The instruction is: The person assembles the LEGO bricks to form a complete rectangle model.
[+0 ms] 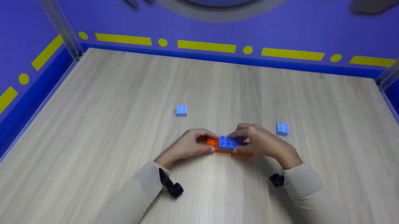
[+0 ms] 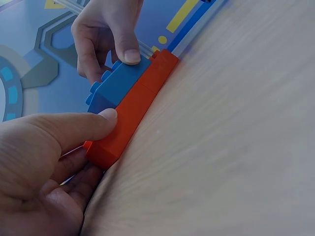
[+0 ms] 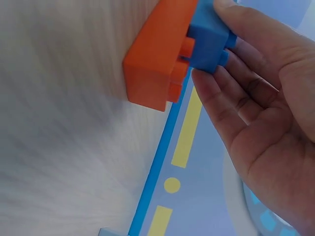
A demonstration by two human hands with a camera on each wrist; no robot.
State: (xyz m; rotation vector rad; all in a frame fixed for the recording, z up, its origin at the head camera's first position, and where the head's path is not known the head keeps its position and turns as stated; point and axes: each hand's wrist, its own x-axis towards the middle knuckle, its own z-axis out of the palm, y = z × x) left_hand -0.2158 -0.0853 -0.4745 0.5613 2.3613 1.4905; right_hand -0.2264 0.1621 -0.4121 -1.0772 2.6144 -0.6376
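Observation:
Two orange toy building bricks [image 1: 212,142] appear to lie end to end on the table, with a seam between them in the left wrist view. A longer blue brick [image 1: 226,142] sits on top across that seam, leaving orange studs bare at both ends. My left hand [image 1: 190,143] pinches the left end of the orange row between thumb and fingers. With the thumb on the near side and fingers on the far side, my right hand [image 3: 266,93] holds the blue brick. Fingers of the right hand hide part of the blue brick in the head view.
On the wooden table [image 1: 130,93], one small light-blue brick [image 1: 181,110] lies beyond the left hand. Another light-blue brick [image 1: 283,129] lies just beyond the right wrist. Blue-purple panels [image 1: 208,30] with yellow marks stand along the table's back and sides.

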